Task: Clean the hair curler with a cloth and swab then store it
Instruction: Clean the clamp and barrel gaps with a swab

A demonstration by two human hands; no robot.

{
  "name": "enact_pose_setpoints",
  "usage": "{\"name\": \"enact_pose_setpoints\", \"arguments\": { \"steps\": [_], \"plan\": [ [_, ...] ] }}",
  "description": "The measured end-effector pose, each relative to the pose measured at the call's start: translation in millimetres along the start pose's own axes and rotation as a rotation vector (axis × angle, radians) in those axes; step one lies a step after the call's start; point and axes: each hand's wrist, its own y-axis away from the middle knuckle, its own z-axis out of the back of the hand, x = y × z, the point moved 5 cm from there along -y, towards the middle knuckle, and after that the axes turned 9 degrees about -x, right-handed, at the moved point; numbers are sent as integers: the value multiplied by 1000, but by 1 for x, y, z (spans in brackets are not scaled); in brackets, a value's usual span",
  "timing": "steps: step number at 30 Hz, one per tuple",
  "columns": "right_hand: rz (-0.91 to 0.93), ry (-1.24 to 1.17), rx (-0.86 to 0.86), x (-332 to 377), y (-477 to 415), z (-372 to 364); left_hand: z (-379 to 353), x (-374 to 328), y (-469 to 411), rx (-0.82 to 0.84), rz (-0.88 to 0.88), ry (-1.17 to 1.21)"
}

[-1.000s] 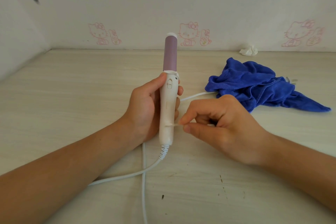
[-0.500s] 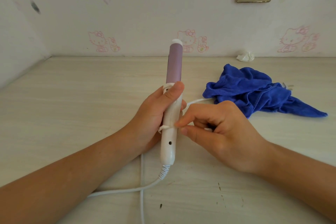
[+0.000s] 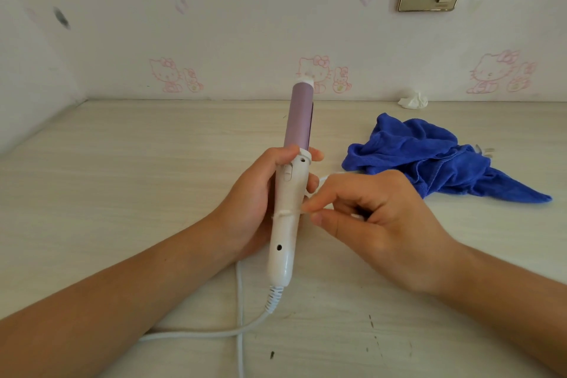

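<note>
Two hands keep their places, but the curler point(image 3: 285, 233) has turned a little within half a second: its switch now faces the camera, and the left thumb lies beside the switch rather than across the handle. The table point(image 3: 122, 193) runs wide to the left of the left hand point(image 3: 248, 209), up to the wall. The blue cloth point(image 3: 429, 156) lies beyond the right hand point(image 3: 386, 224), near but apart. Fingers point(image 3: 316, 154) of the left hand wrap the white handle, with the barrel pointing up. The right thumb and forefinger pinch the swab point(image 3: 287, 213) in a narrow grip, its tip lying across the handle. The cord point(image 3: 239, 328) trails under the wrists.
</note>
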Motion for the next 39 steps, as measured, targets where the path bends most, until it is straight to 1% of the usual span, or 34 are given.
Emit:
{"name": "enact_pose_setpoints", "arguments": {
  "steps": [3, 7, 10, 13, 16, 20, 23, 31, 34, 38, 39],
  "plan": [
    [-45, 21, -56, -6, -3, 5, -1, 0, -1, 35, 45, 25],
    [-8, 41, -50, 1, -1, 3, -1, 0, 0, 40, 67, 30],
    [-68, 78, -124, -5, -5, 10, -1, -1, -1, -6, 51, -22],
    [-41, 78, -69, 1, -2, 4, -2, 1, -1, -15, 50, -55],
    [-89, 79, -120, -4, -3, 8, -2, 2, -2, -54, 50, -96],
    [-71, 99, -110, 1, -1, 3, -2, 3, -2, -82, 49, -125],
    [-107, 115, -145, -1, -1, 5, -4, 4, -2, -107, 41, -193],
    [-100, 113, -110, 2, -1, 5, -3, 4, -1, -123, 41, -212],
    [-119, 132, -148, -3, -2, 10, -3, 5, -3, -115, 39, -223],
    [-36, 100, -53, 6, 1, 0, -3, 4, -3, -92, 69, -148],
    [-33, 103, -60, 4, 0, 1, -3, 4, -3, -89, 74, -141]
  ]
}}
